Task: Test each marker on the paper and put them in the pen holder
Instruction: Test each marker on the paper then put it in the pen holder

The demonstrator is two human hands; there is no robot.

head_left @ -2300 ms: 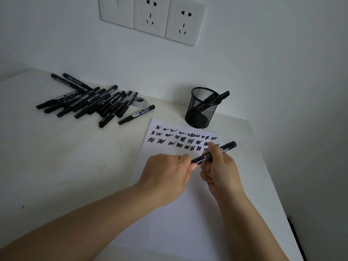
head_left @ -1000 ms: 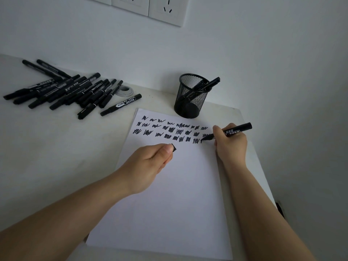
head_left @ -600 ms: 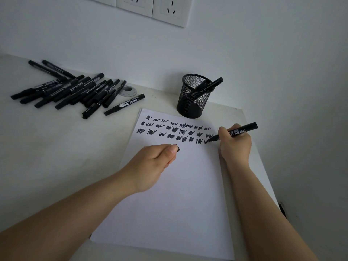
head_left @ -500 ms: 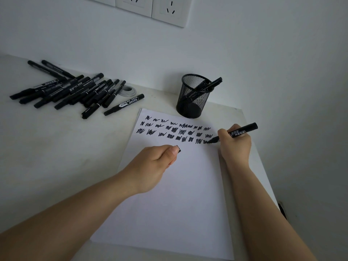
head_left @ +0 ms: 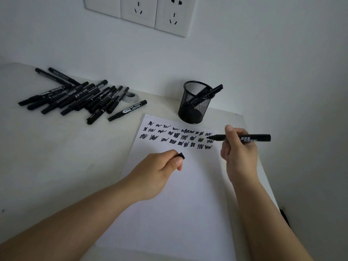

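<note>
We are well into the job but, by our reckoning, far from finished: the paper (head_left: 175,194) carries about three rows of black test scribbles across its top, the mesh pen holder (head_left: 194,102) standing just beyond the sheet's far edge has only a few markers leaning in it, and a large pile of markers (head_left: 75,97) lies on the table (head_left: 47,157) to the far left, with one labelled marker (head_left: 128,110) lying a little apart on the side nearest the paper. The scribbles outnumber the markers we can see in the holder, so we cannot match marks to markers. Our right hand (head_left: 238,147) grasps the current marker (head_left: 239,138) around the middle of its barrel, held nearly level with its bare tip pointing left and poised at the right end of the scribble rows; we cannot tell whether the tip touches the sheet. Our left hand (head_left: 160,171) is curled and rests on the paper, pinching the small black cap (head_left: 181,155) between thumb and forefinger. We judge what remains for this one is to cap it and drop it in the holder, then work through the pile. The marker is a slim black pen with a white printed label, too small to read.
</note>
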